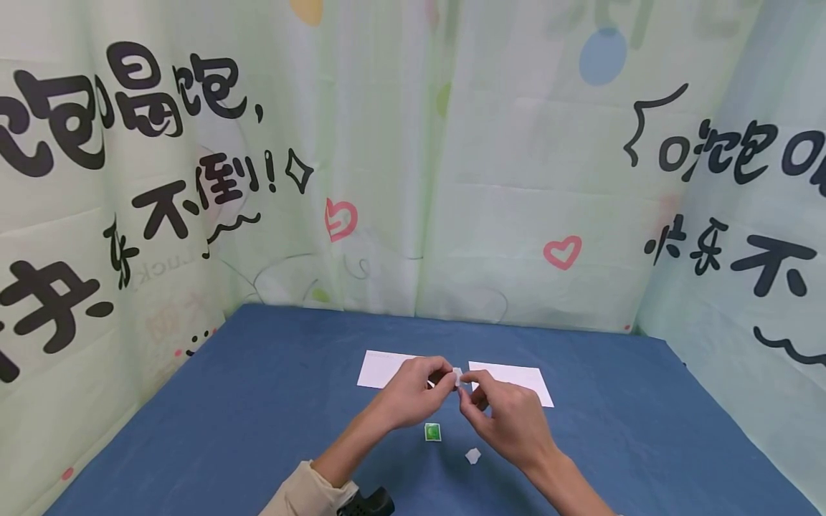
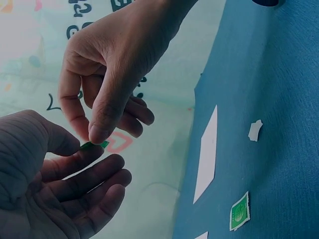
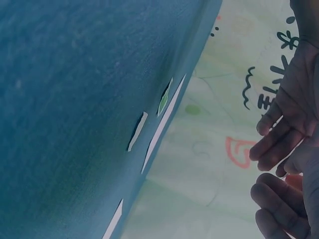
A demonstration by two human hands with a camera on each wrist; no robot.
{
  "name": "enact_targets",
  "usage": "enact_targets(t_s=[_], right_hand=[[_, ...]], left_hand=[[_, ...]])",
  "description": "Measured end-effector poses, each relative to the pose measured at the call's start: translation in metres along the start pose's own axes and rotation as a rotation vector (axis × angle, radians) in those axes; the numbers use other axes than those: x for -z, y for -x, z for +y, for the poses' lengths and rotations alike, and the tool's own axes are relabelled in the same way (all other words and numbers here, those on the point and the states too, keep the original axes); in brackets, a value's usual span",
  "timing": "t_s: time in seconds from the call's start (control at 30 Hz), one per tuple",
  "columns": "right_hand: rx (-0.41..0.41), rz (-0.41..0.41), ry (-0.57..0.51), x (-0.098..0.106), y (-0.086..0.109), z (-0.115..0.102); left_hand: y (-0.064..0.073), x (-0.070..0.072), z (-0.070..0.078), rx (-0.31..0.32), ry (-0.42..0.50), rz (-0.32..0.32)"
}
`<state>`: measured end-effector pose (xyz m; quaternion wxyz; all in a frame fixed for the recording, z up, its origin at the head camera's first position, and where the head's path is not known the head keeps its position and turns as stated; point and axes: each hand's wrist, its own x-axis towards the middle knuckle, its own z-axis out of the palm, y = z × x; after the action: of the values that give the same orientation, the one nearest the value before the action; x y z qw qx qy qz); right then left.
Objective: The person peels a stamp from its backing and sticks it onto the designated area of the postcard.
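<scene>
Over the table, my left hand (image 1: pixel 413 393) pinches a small green stamp (image 2: pixel 93 145) between thumb and forefinger. The stamp's white back faces the head camera. From the other side, my right hand (image 1: pixel 514 421) pinches its edge with thumb and forefinger tips, so the two hands nearly meet. Fingertips cover much of the stamp in the left wrist view. A second green stamp (image 1: pixel 433 432) lies face up on the table below the hands. To its right is a small white scrap of paper (image 1: pixel 473 456) with uneven edges.
Two white paper rectangles lie behind the hands, one on the left (image 1: pixel 383 368) and one on the right (image 1: pixel 516 380), both partly covered by the hands. A blue cloth (image 1: pixel 245 416) covers the table. Printed curtains (image 1: pixel 490 179) enclose its back and sides.
</scene>
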<state>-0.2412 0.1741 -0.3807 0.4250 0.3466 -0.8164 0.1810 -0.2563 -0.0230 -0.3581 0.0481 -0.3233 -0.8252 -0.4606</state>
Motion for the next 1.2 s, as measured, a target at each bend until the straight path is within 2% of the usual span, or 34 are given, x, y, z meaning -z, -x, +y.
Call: enact_targets(t_s=[0.43,0.8,1.2], right_hand=[[0.013,-0.002,0.007,0.0008,-0.0021,0.0005],[-0.003,-0.007,0.015,0.0011,-0.0009,0.0017],[0.016,0.017,0.001,0.0040,-0.0011,0.0058]], left_hand=[[0.0001,0.0003,0.0027,0.006,-0.012,-0.008],[-0.0011,-0.0024,0.0011,0.001,-0.001,-0.035],[-0.0006,-0.0069,-0.0038,-0.005,-0.004,-0.043]])
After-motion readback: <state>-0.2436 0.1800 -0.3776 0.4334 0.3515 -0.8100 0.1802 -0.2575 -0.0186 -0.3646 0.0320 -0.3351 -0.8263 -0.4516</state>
